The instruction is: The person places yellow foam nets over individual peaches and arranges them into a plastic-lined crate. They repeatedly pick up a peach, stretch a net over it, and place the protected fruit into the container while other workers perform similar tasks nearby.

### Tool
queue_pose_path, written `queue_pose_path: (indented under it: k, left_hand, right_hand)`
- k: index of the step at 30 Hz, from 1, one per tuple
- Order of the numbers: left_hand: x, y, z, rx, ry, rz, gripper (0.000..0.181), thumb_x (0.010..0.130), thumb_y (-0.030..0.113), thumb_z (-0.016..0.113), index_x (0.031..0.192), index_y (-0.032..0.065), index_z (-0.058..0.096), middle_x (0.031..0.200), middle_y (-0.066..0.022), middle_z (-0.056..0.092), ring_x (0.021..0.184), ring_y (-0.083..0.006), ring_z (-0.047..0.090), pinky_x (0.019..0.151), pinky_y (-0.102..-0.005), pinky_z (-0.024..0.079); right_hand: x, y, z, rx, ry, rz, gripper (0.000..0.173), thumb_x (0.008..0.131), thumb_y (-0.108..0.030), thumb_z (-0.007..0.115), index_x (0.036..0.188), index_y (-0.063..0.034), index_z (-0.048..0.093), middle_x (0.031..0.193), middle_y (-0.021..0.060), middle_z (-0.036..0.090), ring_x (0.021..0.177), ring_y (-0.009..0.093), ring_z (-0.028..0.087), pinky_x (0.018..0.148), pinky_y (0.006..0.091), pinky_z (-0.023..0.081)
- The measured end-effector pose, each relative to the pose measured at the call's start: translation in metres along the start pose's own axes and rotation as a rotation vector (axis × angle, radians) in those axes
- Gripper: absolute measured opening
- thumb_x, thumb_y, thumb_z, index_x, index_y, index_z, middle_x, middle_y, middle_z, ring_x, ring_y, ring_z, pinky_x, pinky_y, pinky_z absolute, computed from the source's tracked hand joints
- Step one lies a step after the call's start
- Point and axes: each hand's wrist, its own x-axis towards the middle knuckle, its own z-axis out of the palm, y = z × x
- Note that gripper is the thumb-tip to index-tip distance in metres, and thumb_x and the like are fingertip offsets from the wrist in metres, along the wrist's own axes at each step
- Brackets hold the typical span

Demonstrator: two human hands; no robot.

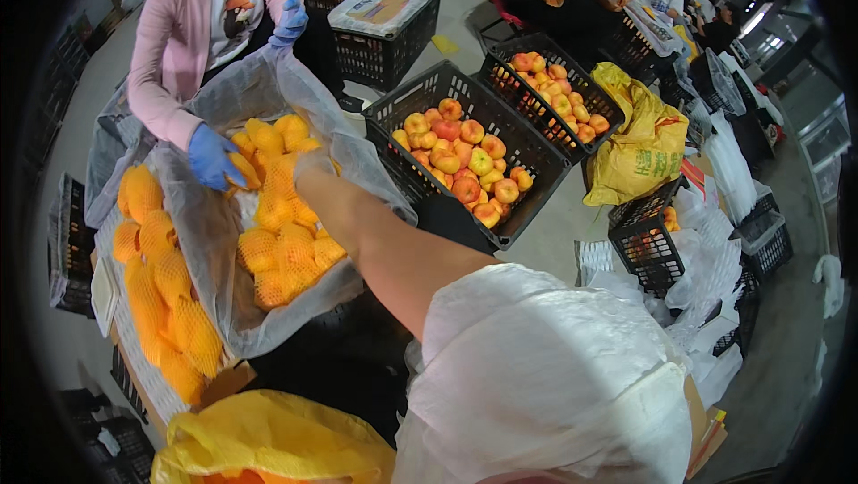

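My right arm reaches left across the view. My right hand [314, 163], in a thin translucent glove, is among fruit in yellow-orange foam nets [276, 197] in a crate lined with thin translucent sheeting [251, 336]. Its fingers are blurred and partly hidden, so a hold cannot be made out. My left hand is out of view. Across the crate a co-worker's blue-gloved hand [213, 157] touches a netted fruit [242, 172]; their other gloved hand [289, 23] is raised near the far rim. More netted fruit [171, 283] lies on white padding left of the crate.
Two black crates of flat peaches [472, 155] [556, 95] stand right of the lined crate. Beyond are covered crates [382, 11]. A yellow sack [637, 135] and plastic wrapping [704, 269] lie at right. Another yellow bag [275, 430] is near me. People sit farther back.
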Motion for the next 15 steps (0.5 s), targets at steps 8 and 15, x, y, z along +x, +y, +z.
queue_pose_path:
  k: [8, 15]
  left_hand:
    - [-0.144, -0.022, -0.094, 0.004, 0.209, -0.204, 0.050, 0.093, 0.031, 0.059, 0.132, 0.0007, 0.050, 0.123, -0.0107, 0.059, 0.110, -0.0211, 0.057, 0.096, -0.0355, 0.044]
    - [-0.169, 0.030, -0.115, -0.049, 0.188, -0.166, 0.051, 0.093, 0.032, 0.059, 0.132, 0.0009, 0.049, 0.124, -0.0105, 0.059, 0.111, -0.0206, 0.057, 0.097, -0.0357, 0.044]
  right_hand:
    - [0.038, -0.027, 0.005, -0.095, -0.347, 0.060, 0.050, 0.069, -0.032, 0.078, 0.114, -0.0147, 0.067, 0.117, 0.0052, 0.066, 0.108, 0.022, 0.062, 0.087, 0.0343, 0.050]
    - [0.022, -0.021, -0.037, 0.190, 0.003, -0.937, 0.049, 0.071, -0.010, 0.071, 0.118, -0.0218, 0.063, 0.114, 0.0056, 0.066, 0.105, 0.031, 0.061, 0.092, 0.0400, 0.048]
